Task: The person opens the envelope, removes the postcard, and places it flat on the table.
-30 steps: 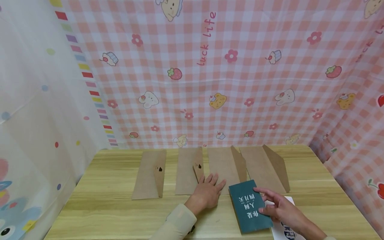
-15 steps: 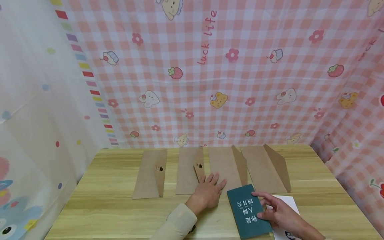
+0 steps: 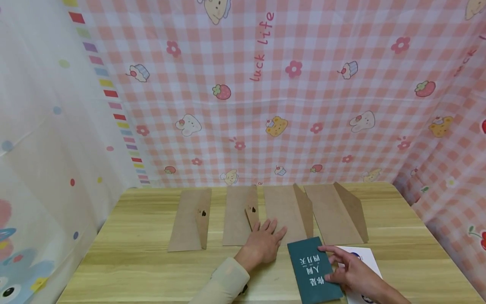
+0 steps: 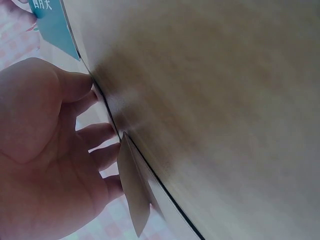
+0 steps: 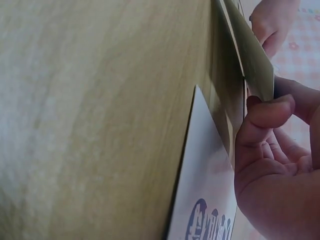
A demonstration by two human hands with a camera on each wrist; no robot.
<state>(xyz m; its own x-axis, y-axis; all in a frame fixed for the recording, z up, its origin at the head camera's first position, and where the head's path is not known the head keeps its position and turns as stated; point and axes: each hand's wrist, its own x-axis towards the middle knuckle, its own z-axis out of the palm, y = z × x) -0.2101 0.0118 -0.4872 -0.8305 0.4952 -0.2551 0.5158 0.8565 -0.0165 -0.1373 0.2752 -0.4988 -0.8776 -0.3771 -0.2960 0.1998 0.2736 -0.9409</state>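
My right hand pinches a dark green card with white characters by its right edge, thumb and fingers on either side. In the right wrist view, the green card is tilted up off the table. Under that hand lies a white card with dark blue print, partly covered. My left hand rests with fingers spread across the near edges of two brown paper envelopes, the second and third from the left. It holds nothing.
Two more brown envelopes lie in the same row, one at the left and one at the right. The right-hand pair have their flaps unfolded. The wooden table ends at a pink checked cloth behind.
My right hand has drawn the green card slightly toward the near edge, uncovering more of the white card's top. The left hand has stayed in place.
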